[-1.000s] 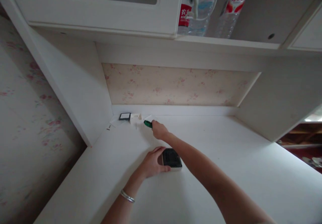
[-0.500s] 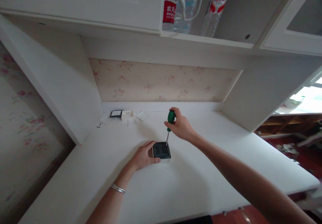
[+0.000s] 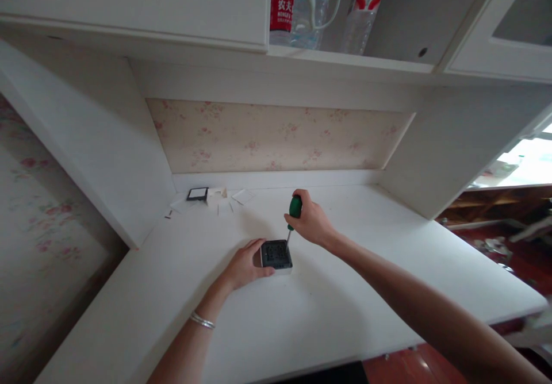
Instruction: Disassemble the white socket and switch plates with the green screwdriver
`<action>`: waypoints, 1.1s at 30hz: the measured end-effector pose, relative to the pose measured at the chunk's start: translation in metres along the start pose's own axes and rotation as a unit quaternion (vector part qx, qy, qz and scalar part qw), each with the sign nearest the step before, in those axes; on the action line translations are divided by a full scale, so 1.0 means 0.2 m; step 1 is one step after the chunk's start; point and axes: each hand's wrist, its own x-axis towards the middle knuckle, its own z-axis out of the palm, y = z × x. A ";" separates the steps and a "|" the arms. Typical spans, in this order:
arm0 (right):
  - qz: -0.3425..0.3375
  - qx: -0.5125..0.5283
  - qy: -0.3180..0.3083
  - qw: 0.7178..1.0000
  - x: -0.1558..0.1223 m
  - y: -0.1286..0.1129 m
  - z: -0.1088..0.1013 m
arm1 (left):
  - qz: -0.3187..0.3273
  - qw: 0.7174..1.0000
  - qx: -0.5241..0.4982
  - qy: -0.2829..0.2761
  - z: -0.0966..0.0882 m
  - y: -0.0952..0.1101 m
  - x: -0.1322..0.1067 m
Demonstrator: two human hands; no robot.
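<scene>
A small square box (image 3: 276, 254), black on top with white sides, lies on the white desktop (image 3: 345, 292). It looks like a wall socket, though its face is too small to make out fully. My left hand (image 3: 245, 266) grips it from the left, thumb along the near side and fingers at the far side. In my right hand (image 3: 313, 220) is a screwdriver with a green handle (image 3: 295, 206), held nearly upright. Its metal shaft runs down to the right edge of the box's black face; the very tip is hard to see.
At the back left lie a black-framed square plate (image 3: 197, 194), a cream-coloured piece (image 3: 216, 196), a clear cover (image 3: 243, 196) and thin strips. An open shelf overhead holds plastic bottles (image 3: 365, 10). White side panels (image 3: 431, 154) close off the desk left and right.
The view has tilted slightly. My right hand and the screwdriver have shifted a little, with the handle leaning slightly more to the right. My left hand keeps its grip on the box.
</scene>
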 end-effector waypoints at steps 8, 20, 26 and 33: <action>-0.045 -0.055 -0.039 0.997 0.00 -0.02 -0.06 | 0.001 1.000 0.000 0.000 0.00 0.01 0.00; -0.012 -0.068 -0.030 0.997 0.03 0.03 -0.05 | 0.009 1.000 -0.006 0.003 0.00 0.00 0.00; 0.009 -0.076 -0.031 0.997 0.04 0.04 -0.06 | 0.004 1.000 -0.007 -0.001 0.00 0.01 -0.01; -0.016 -0.070 -0.027 0.997 0.02 0.03 -0.07 | -0.001 1.000 -0.002 -0.002 0.00 0.00 0.00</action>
